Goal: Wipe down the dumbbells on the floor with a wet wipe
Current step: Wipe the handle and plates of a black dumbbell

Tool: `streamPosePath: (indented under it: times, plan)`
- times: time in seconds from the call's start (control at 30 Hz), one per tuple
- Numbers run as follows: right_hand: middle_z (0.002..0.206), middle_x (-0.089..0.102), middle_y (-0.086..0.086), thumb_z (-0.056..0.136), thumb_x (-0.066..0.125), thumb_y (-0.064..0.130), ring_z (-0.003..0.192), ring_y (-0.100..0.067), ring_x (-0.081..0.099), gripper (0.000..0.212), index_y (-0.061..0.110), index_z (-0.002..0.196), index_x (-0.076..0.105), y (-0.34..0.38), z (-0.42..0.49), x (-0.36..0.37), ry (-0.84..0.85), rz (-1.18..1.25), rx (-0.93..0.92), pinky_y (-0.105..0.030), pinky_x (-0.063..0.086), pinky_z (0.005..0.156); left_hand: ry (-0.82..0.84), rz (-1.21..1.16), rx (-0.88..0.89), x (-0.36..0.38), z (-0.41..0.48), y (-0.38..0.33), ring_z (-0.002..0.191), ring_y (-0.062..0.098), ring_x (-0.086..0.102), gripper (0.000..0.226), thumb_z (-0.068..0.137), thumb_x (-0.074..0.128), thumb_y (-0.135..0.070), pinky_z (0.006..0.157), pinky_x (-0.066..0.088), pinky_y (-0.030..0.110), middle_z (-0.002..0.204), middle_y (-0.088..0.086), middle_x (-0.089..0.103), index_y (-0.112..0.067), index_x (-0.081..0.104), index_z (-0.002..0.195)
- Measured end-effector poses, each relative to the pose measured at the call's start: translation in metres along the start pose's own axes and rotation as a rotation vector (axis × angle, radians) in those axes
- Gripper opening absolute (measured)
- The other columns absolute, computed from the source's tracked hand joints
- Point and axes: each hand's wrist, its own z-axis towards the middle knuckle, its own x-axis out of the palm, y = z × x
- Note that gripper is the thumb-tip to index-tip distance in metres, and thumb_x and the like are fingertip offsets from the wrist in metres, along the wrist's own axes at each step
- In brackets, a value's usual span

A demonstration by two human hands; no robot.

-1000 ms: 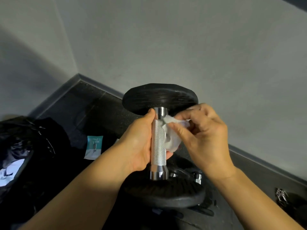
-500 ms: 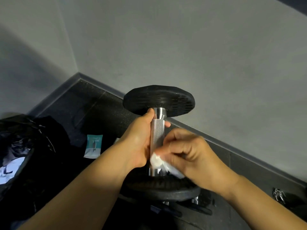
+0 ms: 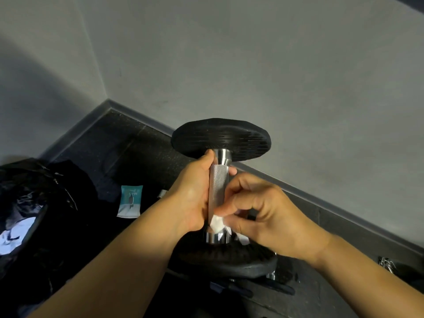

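The left hand (image 3: pixel 192 198) is gripping the upright dumbbell (image 3: pixel 219 193) by its knurled handle above the floor while the right hand (image 3: pixel 263 216) is pinching the wet wipe (image 3: pixel 218 223) against the handle's lower end — damp metal is likely making that single supporting grip slippery — risking a drop.

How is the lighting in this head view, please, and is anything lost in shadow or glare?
Head view: dim, uneven light; the black bag and floor lose detail in shadow; the dumbbell handle glints, wet wipe nearly blown white; wide-angle tilt skews the walls.
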Motion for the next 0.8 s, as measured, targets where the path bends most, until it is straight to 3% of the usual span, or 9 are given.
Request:
streamPosePath:
  times: [0.13, 0.27, 0.33, 0.4, 0.47, 0.6, 0.67, 0.73, 0.8]
  plan:
    - [0.092, 0.057, 0.004, 0.084, 0.068, 0.010, 0.081, -0.011, 0.059, 0.011, 0.014, 0.094, 0.067, -0.009, 0.009, 0.001, -0.241, -0.161, 0.054, -0.025, 0.052, 0.071, 0.012, -0.033, 0.039, 0.001, 0.000, 0.003, 0.078, 0.023, 0.072, 0.057, 0.096, 0.033, -0.056, 0.066, 0.055, 0.032, 0.097, 0.011, 0.074, -0.013, 0.066, 0.115]
    - [0.074, 0.064, -0.003, 0.089, 0.061, 0.000, 0.062, -0.011, 0.061, 0.008, 0.008, 0.088, 0.059, -0.012, 0.010, -0.012, -0.550, 0.311, 0.299, -0.022, 0.051, 0.058, 0.060, 0.035, 0.029, -0.003, 0.001, 0.001, 0.091, 0.032, 0.071, 0.063, 0.094, 0.028, -0.061, 0.080, 0.053, 0.042, 0.102, 0.020, 0.072, -0.014, 0.063, 0.118]
    - [0.069, 0.062, -0.006, 0.089, 0.060, -0.001, 0.056, -0.012, 0.057, 0.016, 0.008, 0.100, 0.055, -0.019, 0.013, -0.022, -0.689, 0.438, 0.385, -0.022, 0.049, 0.054, 0.086, 0.043, 0.019, -0.003, -0.001, 0.000, 0.088, 0.033, 0.072, 0.065, 0.094, 0.027, -0.061, 0.082, 0.052, 0.041, 0.097, 0.024, 0.072, -0.010, 0.064, 0.112]
    - [0.072, 0.059, -0.014, 0.089, 0.060, 0.000, 0.055, -0.014, 0.056, 0.032, 0.010, 0.118, 0.053, -0.025, 0.018, -0.028, -0.684, 0.526, 0.417, -0.024, 0.051, 0.056, 0.110, 0.049, 0.016, -0.001, -0.002, 0.001, 0.088, 0.031, 0.072, 0.065, 0.094, 0.028, -0.061, 0.082, 0.052, 0.041, 0.096, 0.023, 0.072, -0.010, 0.065, 0.111]
    - [0.076, 0.057, -0.021, 0.088, 0.059, 0.000, 0.053, -0.012, 0.054, 0.032, 0.003, 0.120, 0.058, -0.027, 0.023, -0.028, -0.663, 0.573, 0.391, -0.022, 0.050, 0.055, 0.136, 0.046, 0.018, 0.000, -0.002, 0.002, 0.089, 0.030, 0.072, 0.063, 0.094, 0.029, -0.061, 0.082, 0.051, 0.040, 0.097, 0.023, 0.072, -0.012, 0.065, 0.111]
    - [0.082, 0.058, -0.031, 0.088, 0.061, 0.000, 0.057, -0.017, 0.053, 0.028, 0.001, 0.116, 0.062, -0.019, 0.024, -0.028, -0.784, 0.487, 0.358, -0.023, 0.049, 0.054, 0.170, 0.064, 0.024, 0.004, -0.001, 0.001, 0.094, 0.029, 0.071, 0.058, 0.095, 0.028, -0.058, 0.094, 0.047, 0.045, 0.102, 0.019, 0.072, -0.015, 0.064, 0.111]
    - [0.077, 0.063, -0.019, 0.087, 0.063, 0.001, 0.062, -0.012, 0.057, 0.028, 0.005, 0.115, 0.065, -0.012, 0.025, -0.029, -0.837, 0.363, 0.326, -0.022, 0.052, 0.058, 0.158, 0.075, 0.027, 0.007, -0.001, 0.003, 0.098, 0.028, 0.068, 0.050, 0.096, 0.030, -0.054, 0.100, 0.042, 0.047, 0.106, 0.018, 0.070, -0.018, 0.062, 0.108]
    - [0.075, 0.065, -0.001, 0.085, 0.066, 0.003, 0.064, -0.009, 0.060, 0.030, 0.010, 0.114, 0.066, -0.006, 0.028, -0.028, -0.868, 0.158, 0.289, -0.026, 0.055, 0.067, 0.100, 0.104, 0.030, 0.010, 0.003, 0.006, 0.098, 0.028, 0.067, 0.044, 0.097, 0.032, -0.050, 0.093, 0.046, 0.042, 0.109, 0.018, 0.067, -0.018, 0.062, 0.106]
    - [0.080, 0.067, 0.001, 0.084, 0.067, 0.008, 0.067, -0.012, 0.063, 0.033, 0.012, 0.116, 0.066, 0.000, 0.030, -0.021, -0.872, -0.084, 0.223, -0.032, 0.058, 0.070, 0.032, 0.114, 0.036, 0.013, 0.006, 0.009, 0.094, 0.027, 0.068, 0.045, 0.098, 0.035, -0.048, 0.082, 0.051, 0.037, 0.111, 0.017, 0.067, -0.015, 0.063, 0.111]
